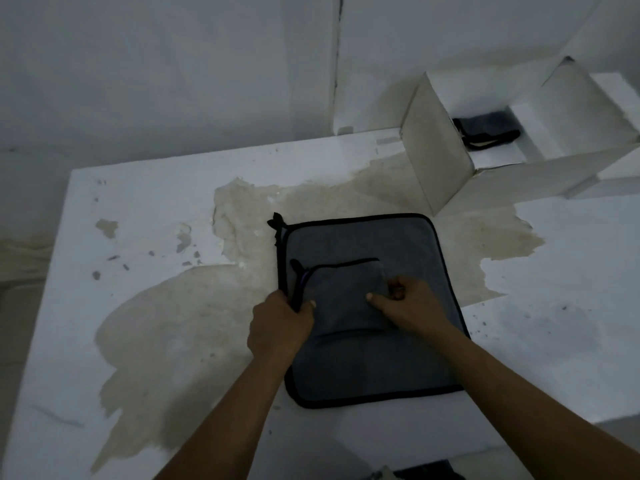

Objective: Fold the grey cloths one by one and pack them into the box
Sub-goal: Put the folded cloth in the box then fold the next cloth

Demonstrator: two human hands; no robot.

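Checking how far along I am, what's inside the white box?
A dark folded cloth lies inside the box, partly visible. Its near wall hides the rest of the floor, so anything more there cannot be seen.

A white table (121, 209) is marked by wide beige patches (166, 327), perhaps worn coating; the pale wall (173, 64) behind is crossed by a dark vertical seam (337, 46)

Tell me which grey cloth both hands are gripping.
The small folded cloth lying on top of the flat spread cloth; the left hand and right hand grip its sides. The third cloth sits in the box, untouched.
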